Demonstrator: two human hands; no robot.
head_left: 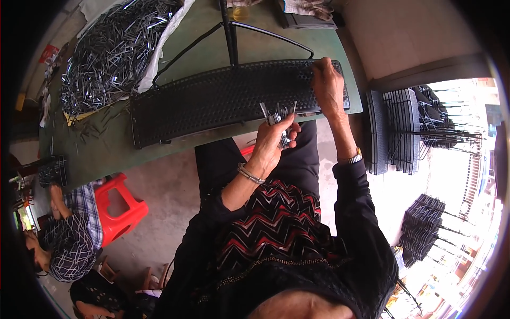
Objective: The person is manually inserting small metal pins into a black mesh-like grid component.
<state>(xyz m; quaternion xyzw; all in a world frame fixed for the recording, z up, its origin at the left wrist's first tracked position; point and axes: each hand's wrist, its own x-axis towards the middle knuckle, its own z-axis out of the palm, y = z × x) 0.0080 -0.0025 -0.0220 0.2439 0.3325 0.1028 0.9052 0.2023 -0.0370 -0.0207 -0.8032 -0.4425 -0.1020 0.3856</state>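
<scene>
Clutching several strips [275,117], one left hand [270,141], one black panel [212,101]

Right hand [328,89] beyond curled left hand [270,139]

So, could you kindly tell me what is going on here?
A person sits at a green table, with a bunch of thin metal strips in their left grip. Their right grip is at the right end of a black perforated panel lying on the table; whether it pinches a strip there cannot be made out. A large heap of similar strips lies to the left, and more black panels stand off to the right.
</scene>
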